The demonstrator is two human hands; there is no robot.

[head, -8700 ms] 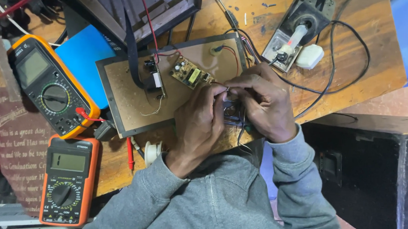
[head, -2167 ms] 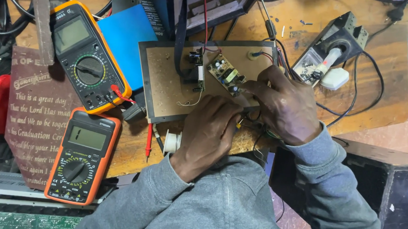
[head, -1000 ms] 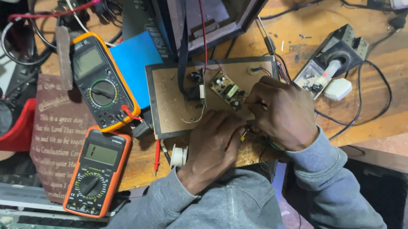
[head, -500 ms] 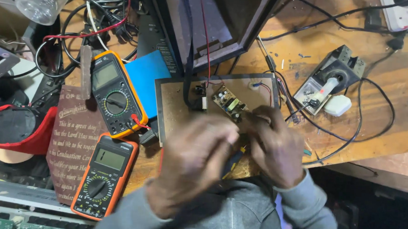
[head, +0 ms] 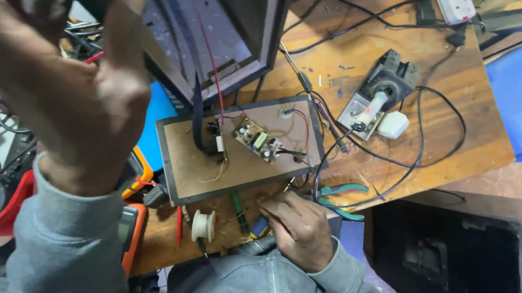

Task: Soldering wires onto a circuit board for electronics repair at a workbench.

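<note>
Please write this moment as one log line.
left hand: up near camera, open | right hand: on table edge, beside pliers | circuit board: untouched

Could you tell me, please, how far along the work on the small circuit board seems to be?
Done: the circuit board lies wired up on the brown panel. In hand: nothing is being worked; the left hand is raised, open, close to the camera, and the right hand rests at the table edge beside the teal pliers. Left: loose wire ends hang off the panel, and the solder spool sits untouched.

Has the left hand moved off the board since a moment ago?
Yes. The left hand has lifted up and leftward, away from the board, toward the camera; the right hand stays at the board's near edge.
</note>
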